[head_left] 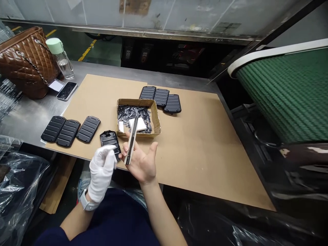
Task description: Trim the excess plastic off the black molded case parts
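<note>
My left hand (101, 171), in a white glove, has its fingertips curled together in a pinch. Whether they hold a small thing I cannot make out. Beside it, my bare right hand (143, 163) is turned palm up with the thumb apart, and a slim utility knife (131, 145) lies held across its fingers, blade end pointing away. Just behind both hands lies a black ribbed plastic panel (110, 138), partly covered by them. Beyond the knife stands an open cardboard box (156, 128) of small dark pieces (125, 112), with a white block (140, 124) among them.
Several black panels lie in two groups on the cardboard sheet (200, 150), at left (68, 132) and behind the box (161, 98). A phone (67, 91), a bottle (65, 65) and a brown bag (28, 61) stand at far left. A green conveyor belt (287, 89) borders the right.
</note>
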The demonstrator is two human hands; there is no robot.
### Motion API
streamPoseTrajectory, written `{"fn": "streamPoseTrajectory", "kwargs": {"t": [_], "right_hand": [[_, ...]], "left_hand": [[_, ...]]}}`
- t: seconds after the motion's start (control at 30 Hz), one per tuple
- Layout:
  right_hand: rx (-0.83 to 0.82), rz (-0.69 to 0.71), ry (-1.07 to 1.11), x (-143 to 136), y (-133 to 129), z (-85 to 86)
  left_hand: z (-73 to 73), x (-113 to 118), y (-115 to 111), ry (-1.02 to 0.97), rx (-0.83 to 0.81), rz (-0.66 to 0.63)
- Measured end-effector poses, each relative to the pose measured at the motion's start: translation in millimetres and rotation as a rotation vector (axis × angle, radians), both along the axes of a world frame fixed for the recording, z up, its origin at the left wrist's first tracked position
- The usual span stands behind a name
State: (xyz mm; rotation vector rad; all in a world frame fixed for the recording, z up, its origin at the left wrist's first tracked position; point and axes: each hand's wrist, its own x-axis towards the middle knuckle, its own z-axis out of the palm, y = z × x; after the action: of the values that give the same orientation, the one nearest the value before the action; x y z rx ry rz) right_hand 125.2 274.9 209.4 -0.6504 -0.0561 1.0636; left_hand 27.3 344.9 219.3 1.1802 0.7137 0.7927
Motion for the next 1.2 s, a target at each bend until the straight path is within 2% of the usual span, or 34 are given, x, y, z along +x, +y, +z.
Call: {"fn": "streamPoseTrajectory", "kwargs": {"t": [0.07, 0.13, 0.17, 0.23, 0.33, 0.57, 0.7, 0.77, 1.0, 1.2], "right_hand": [[0.05, -0.02, 0.012, -2, 1, 1.2], [0.091, -0.05, 0.019, -5, 2, 2.3], [0.105, -0.066, 0.019, -6, 3, 3.3], [0.114, -0.09, 0.006, -8, 4, 6.7], [0.098, -0.101, -0.016, -10, 4, 12.3], [0.076, -0.114, -0.073, -13, 5, 17.1], [0.068, -0.141, -0.075, -14, 4, 19.8], [0.059, -0.162, -0.084, -13, 4, 20.3], [0.045, -0.184, -0.096, -12, 4, 19.8], [0.041, -0.18, -0.092, -12, 3, 20.8]], "left_hand": [[12.9, -6, -13, 0.037, -0.101, -0.272], [22.7, -7, -23, 0.11, -0.119, -0.555], [26.1, -5, -26, 0.147, -0.063, -0.653], [30.4, -2, -32, 0.195, 0.13, -0.742], [33.1, 0, -36, 0.246, 0.345, -0.732], [37.6, -7, -36, 0.282, 0.531, -0.66], [36.1, -6, -37, 0.267, 0.826, -0.636], [34.2, -5, -37, 0.26, 0.91, -0.613], [34.1, -3, -37, 0.254, 0.997, -0.566], [32.9, -3, -37, 0.255, 0.966, -0.58]]}}
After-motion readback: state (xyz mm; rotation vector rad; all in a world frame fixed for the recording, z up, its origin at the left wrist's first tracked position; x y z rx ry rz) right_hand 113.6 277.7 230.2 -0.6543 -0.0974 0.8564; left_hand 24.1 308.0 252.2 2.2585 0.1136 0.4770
